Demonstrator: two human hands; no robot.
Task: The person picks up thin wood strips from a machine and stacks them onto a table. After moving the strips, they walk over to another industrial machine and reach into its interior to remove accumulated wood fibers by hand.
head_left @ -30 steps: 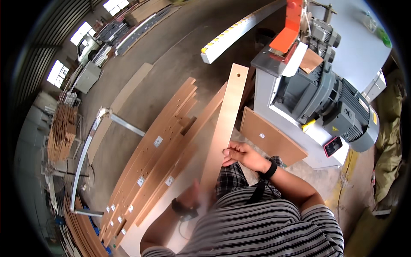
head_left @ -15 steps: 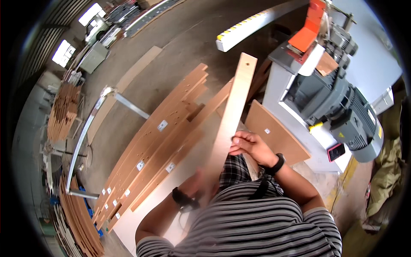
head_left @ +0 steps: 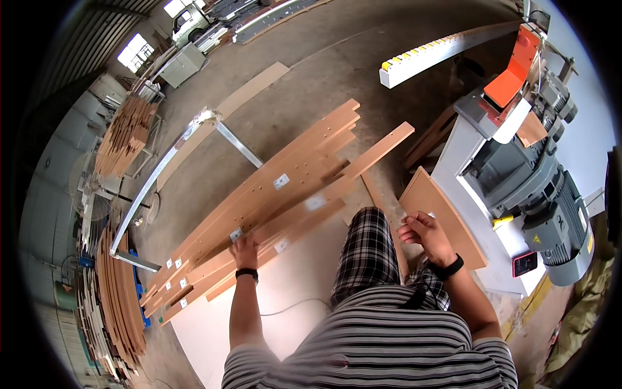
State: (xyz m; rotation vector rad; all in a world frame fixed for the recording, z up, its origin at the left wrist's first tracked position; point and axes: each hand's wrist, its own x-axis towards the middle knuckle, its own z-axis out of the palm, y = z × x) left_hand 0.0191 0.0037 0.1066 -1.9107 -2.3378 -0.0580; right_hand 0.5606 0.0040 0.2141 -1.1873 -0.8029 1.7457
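My left hand [head_left: 245, 251] rests on a stack of long wooden boards [head_left: 291, 159] at left of centre, its fingers spread over the wood and slightly blurred. Under and beside it, the nearer board [head_left: 343, 185] is smeared by motion, and its end sticks out past the others to the upper right. Several boards carry small white labels and drilled holes. My right hand [head_left: 424, 235] hovers in front of a brown panel [head_left: 447, 220], its fingers curled in with nothing visible in them.
A grey motor [head_left: 557, 220] sits on a white machine at right, a phone [head_left: 524, 264] beside it. An orange guard [head_left: 515, 68] and a white rail with yellow rollers [head_left: 447, 52] are beyond. A metal frame [head_left: 155, 172] stands left of the stack; more board piles [head_left: 120, 292] lie farther left.
The pale wooden strip with a hole has left my right hand. My left hand has moved forward and left onto the boards. The view has shifted, placing the scene farther right.
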